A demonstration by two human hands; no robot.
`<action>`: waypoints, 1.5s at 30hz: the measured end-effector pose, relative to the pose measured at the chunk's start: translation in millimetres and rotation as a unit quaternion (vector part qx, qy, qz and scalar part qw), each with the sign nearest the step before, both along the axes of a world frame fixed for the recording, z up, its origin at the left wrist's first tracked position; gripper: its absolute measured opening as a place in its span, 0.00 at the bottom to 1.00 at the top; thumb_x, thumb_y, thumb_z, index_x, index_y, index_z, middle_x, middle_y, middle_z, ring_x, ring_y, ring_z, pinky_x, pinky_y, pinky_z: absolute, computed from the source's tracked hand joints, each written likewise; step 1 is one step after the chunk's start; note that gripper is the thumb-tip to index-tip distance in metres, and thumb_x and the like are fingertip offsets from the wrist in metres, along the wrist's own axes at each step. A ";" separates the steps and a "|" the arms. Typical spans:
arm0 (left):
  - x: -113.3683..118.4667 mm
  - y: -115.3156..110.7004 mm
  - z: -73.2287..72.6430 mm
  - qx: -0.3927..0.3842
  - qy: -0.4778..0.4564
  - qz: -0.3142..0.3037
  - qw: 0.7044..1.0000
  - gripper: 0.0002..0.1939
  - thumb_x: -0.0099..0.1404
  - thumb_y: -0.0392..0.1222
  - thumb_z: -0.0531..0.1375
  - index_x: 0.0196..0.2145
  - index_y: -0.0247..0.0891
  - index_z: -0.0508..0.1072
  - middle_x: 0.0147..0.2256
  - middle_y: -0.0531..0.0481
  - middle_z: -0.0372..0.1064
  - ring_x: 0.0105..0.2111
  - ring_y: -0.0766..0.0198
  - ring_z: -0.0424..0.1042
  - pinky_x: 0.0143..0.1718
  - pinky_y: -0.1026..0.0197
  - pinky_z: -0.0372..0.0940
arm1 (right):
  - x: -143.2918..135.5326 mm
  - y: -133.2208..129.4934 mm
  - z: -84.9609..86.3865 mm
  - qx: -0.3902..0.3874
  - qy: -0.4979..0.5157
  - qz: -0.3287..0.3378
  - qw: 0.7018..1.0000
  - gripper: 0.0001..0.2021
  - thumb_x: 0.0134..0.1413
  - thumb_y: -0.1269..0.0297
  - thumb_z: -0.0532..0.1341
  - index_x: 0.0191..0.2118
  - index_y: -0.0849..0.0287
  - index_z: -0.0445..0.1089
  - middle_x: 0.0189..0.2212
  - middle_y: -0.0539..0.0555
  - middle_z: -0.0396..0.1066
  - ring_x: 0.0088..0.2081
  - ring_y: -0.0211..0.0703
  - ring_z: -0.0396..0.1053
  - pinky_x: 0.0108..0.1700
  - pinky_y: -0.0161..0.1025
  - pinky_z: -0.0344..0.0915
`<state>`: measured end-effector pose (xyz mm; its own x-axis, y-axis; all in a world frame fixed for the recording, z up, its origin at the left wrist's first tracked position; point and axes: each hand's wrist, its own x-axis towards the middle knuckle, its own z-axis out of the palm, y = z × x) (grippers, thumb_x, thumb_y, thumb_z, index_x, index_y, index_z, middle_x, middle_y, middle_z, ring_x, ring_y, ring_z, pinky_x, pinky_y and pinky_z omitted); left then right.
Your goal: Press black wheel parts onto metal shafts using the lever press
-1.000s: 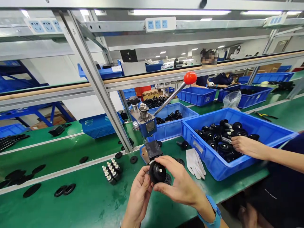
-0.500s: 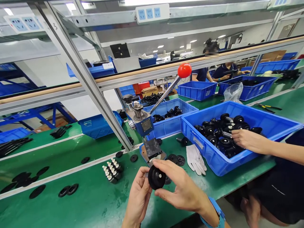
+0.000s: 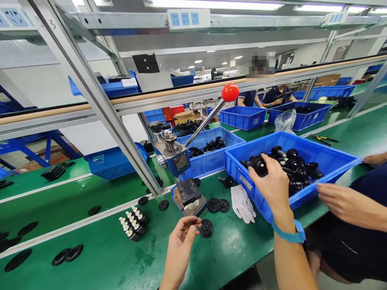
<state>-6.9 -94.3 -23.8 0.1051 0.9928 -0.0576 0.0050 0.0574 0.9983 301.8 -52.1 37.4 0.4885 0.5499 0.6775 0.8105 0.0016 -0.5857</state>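
My right hand [image 3: 272, 181], with a blue band at the wrist, is over the left part of a big blue bin [image 3: 248, 186] and grips a round black part [image 3: 258, 164]. Black assemblies [image 3: 298, 163] fill the bin below it. My left hand [image 3: 183, 241] is held above the green table with curled, parted fingers and nothing between them. Just right of its fingertips lies a ribbed black disc [image 3: 207, 228]. Behind that hand stands a lever press [image 3: 177, 159] with a red ball handle [image 3: 230, 92].
White-tipped parts [image 3: 132, 222] stand in a group left of the press. A white glove [image 3: 242, 204] lies beside the bin. Another person's hand [image 3: 347, 201] is at the bin's right front edge. Black rings [image 3: 67, 254] lie at the left.
My right hand has moved right and away from my left hand, taking the round black part to the bin. My left hand has let go of it. The other person's hand has left the bin.
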 end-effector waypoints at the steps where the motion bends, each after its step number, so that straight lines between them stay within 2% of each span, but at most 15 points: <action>1: -0.9 -0.4 -4.0 -0.009 0.005 0.010 1.000 0.26 0.61 0.65 0.68 0.44 0.39 0.80 0.45 0.40 0.79 0.44 0.52 0.76 0.45 0.56 0.73 | 13.2 8.7 -0.3 -0.042 0.004 -0.050 0.998 0.28 0.56 0.58 0.63 0.60 0.66 0.70 0.56 0.69 0.72 0.57 0.63 0.70 0.59 0.59 0.67; 4: -1.8 -4.0 -16.3 -0.034 0.002 0.036 0.999 0.29 0.56 0.67 0.70 0.39 0.38 0.81 0.40 0.40 0.80 0.39 0.52 0.77 0.41 0.57 0.73 | 33.4 29.6 -3.8 -0.152 0.030 -0.117 0.981 0.27 0.58 0.64 0.59 0.61 0.74 0.68 0.54 0.75 0.71 0.56 0.67 0.70 0.58 0.60 0.66; 6: -2.1 -7.2 -24.1 -0.049 -0.002 0.048 0.998 0.30 0.53 0.69 0.71 0.37 0.37 0.81 0.37 0.40 0.80 0.37 0.53 0.77 0.39 0.57 0.73 | 27.6 41.4 -5.9 -0.147 0.020 -0.130 0.980 0.26 0.62 0.67 0.54 0.62 0.78 0.66 0.58 0.77 0.67 0.62 0.68 0.63 0.63 0.60 0.61; 9: -5.2 -10.4 -33.6 -0.058 -0.008 0.055 0.997 0.31 0.50 0.70 0.72 0.35 0.37 0.82 0.35 0.40 0.80 0.35 0.54 0.77 0.37 0.58 0.72 | -3.3 62.7 -11.0 -0.158 -0.038 -0.061 0.985 0.26 0.70 0.68 0.46 0.68 0.75 0.59 0.68 0.74 0.55 0.71 0.62 0.49 0.70 0.56 0.50; 11: -8.9 -11.5 -37.8 -0.059 -0.009 0.057 0.997 0.32 0.49 0.70 0.72 0.34 0.37 0.82 0.34 0.40 0.80 0.34 0.54 0.76 0.36 0.58 0.72 | -29.2 80.3 -20.4 -0.225 -0.056 0.037 0.972 0.23 0.73 0.67 0.46 0.66 0.65 0.63 0.66 0.67 0.61 0.69 0.54 0.55 0.70 0.49 0.54; 13: -13.2 -12.8 -40.5 -0.059 -0.011 0.061 0.996 0.32 0.48 0.71 0.72 0.34 0.37 0.82 0.33 0.40 0.80 0.33 0.54 0.76 0.35 0.58 0.72 | -51.7 97.1 -36.2 -0.300 -0.050 0.097 0.948 0.16 0.71 0.65 0.55 0.58 0.61 0.72 0.57 0.63 0.71 0.61 0.50 0.65 0.64 0.46 0.62; 17: -20.4 -17.4 -45.5 -0.034 -0.027 0.100 0.994 0.30 0.49 0.70 0.72 0.33 0.38 0.82 0.32 0.42 0.80 0.32 0.56 0.76 0.33 0.60 0.71 | -71.0 114.2 -69.8 -0.393 -0.008 0.099 0.914 0.14 0.65 0.60 0.66 0.49 0.65 0.74 0.50 0.60 0.74 0.53 0.50 0.73 0.56 0.52 0.71; 20: -22.3 -19.1 -49.0 -0.022 -0.048 0.122 0.991 0.29 0.49 0.69 0.72 0.33 0.39 0.81 0.30 0.43 0.79 0.31 0.57 0.76 0.31 0.61 0.70 | -66.8 109.3 -75.2 -0.404 0.022 0.117 0.907 0.13 0.66 0.60 0.66 0.48 0.65 0.74 0.47 0.58 0.75 0.49 0.47 0.75 0.54 0.50 0.72; 25: -11.4 -10.7 -34.5 0.017 -0.028 0.120 0.992 0.30 0.53 0.67 0.71 0.41 0.39 0.82 0.41 0.39 0.82 0.42 0.51 0.80 0.43 0.58 0.74 | -67.6 69.7 -46.0 -0.347 0.069 0.256 0.900 0.15 0.69 0.62 0.57 0.48 0.65 0.77 0.40 0.58 0.79 0.43 0.45 0.77 0.46 0.39 0.70; 30: 18.7 12.6 7.1 0.083 -0.078 0.074 0.991 0.30 0.62 0.61 0.68 0.56 0.41 0.77 0.56 0.38 0.76 0.56 0.47 0.76 0.58 0.50 0.71 | -110.2 18.8 -20.6 -0.191 0.208 0.522 0.805 0.18 0.62 0.59 0.63 0.55 0.59 0.74 0.46 0.57 0.79 0.45 0.46 0.77 0.49 0.42 0.72; 32: 27.2 24.4 22.1 0.105 -0.081 0.082 0.988 0.28 0.64 0.58 0.67 0.56 0.39 0.77 0.56 0.39 0.77 0.56 0.47 0.76 0.60 0.49 0.70 | -134.2 8.5 -19.4 -0.124 0.173 0.554 0.805 0.17 0.61 0.66 0.62 0.55 0.56 0.74 0.49 0.56 0.78 0.49 0.46 0.75 0.54 0.45 0.71; 36: 24.0 48.8 43.5 0.154 -0.032 0.117 0.981 0.21 0.66 0.53 0.63 0.51 0.37 0.78 0.51 0.40 0.79 0.51 0.51 0.78 0.56 0.51 0.70 | -164.7 10.6 -19.9 -0.004 0.063 0.531 0.845 0.23 0.62 0.75 0.55 0.60 0.54 0.71 0.54 0.59 0.73 0.56 0.46 0.71 0.61 0.47 0.69; 39: 12.6 70.9 54.0 0.185 0.055 0.126 0.973 0.18 0.65 0.51 0.63 0.47 0.38 0.80 0.45 0.43 0.81 0.44 0.52 0.78 0.48 0.53 0.71 | -157.8 22.3 -2.1 0.045 0.028 0.484 0.874 0.23 0.61 0.72 0.59 0.61 0.54 0.70 0.59 0.61 0.68 0.60 0.50 0.68 0.63 0.50 0.68; 42: 6.1 95.0 59.8 0.193 0.163 0.119 0.960 0.15 0.61 0.49 0.64 0.42 0.39 0.81 0.40 0.44 0.82 0.40 0.51 0.77 0.45 0.53 0.67 | -133.7 34.8 42.9 0.184 0.107 0.340 0.916 0.19 0.64 0.66 0.61 0.60 0.53 0.69 0.57 0.60 0.68 0.57 0.50 0.69 0.56 0.50 0.72; 45: 6.2 113.1 59.3 0.195 0.199 0.087 0.956 0.13 0.62 0.48 0.62 0.39 0.39 0.81 0.38 0.45 0.82 0.39 0.51 0.77 0.43 0.54 0.65 | -109.4 50.6 109.0 0.323 0.173 0.249 0.897 0.25 0.63 0.62 0.64 0.64 0.54 0.62 0.57 0.61 0.67 0.54 0.48 0.70 0.52 0.47 0.73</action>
